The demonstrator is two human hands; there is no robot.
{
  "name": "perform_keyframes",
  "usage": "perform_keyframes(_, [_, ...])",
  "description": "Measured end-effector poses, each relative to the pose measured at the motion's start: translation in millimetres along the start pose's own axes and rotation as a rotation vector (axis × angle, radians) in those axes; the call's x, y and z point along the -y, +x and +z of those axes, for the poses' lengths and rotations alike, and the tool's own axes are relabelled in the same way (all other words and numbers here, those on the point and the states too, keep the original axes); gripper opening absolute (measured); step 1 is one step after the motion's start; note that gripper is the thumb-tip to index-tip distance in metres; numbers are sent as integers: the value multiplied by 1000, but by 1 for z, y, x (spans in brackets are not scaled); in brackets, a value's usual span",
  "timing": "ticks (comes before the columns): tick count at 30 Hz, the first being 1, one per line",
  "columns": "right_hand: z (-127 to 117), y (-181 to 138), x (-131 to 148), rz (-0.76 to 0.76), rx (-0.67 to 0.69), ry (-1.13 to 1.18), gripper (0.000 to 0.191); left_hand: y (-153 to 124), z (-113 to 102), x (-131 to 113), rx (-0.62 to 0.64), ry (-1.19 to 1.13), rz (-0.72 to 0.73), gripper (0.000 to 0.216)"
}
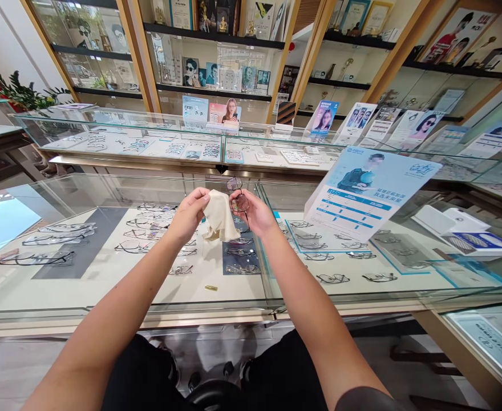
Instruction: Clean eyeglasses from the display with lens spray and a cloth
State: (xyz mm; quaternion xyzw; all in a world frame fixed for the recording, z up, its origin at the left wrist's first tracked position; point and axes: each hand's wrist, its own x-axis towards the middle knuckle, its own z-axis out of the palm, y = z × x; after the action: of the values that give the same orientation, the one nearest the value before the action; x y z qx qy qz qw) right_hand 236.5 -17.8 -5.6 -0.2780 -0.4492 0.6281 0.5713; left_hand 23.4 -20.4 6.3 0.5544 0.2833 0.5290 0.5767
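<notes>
Above the glass display counter (208, 302), my left hand (190, 214) pinches the upper edge of a cream cleaning cloth (217, 216), which hangs down in loose folds. Just to its right, my right hand (257, 214) is closed on a pair of dark thin-rimmed eyeglasses (234, 184). One lens sticks up past the fingers, and the other lies against them. The cloth hangs right beside the glasses; whether the two touch I cannot tell. Beneath the glass, rows of eyeglass frames (133, 246) lie on both sides of my hands.
A large blue-and-white sign (368, 191) stands on the counter at right, with an open white box (469, 228) beyond it. Behind runs a second glass showcase (148, 145) topped with small posters. A plant (26, 91) is at far left. Wall shelves (212, 34) rise behind.
</notes>
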Motion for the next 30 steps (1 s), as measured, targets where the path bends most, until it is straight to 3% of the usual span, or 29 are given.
perform_keyframes(4, [-3, -1, 0, -13, 23, -35, 29, 3, -1, 0, -71, -51, 4, 41])
perform_keyframes(11, [0, -7, 1, -7, 152, -98, 29, 5, -2, 2, -75, -108, -19, 47])
perform_keyframes(22, [1, -8, 2, -17, 186, -177, 35, 3, 2, -2, -118, -193, -103, 47])
perform_keyframes(30, [4, -8, 3, 18, 284, -199, 40, 5, 0, 7, -113, -46, -18, 42])
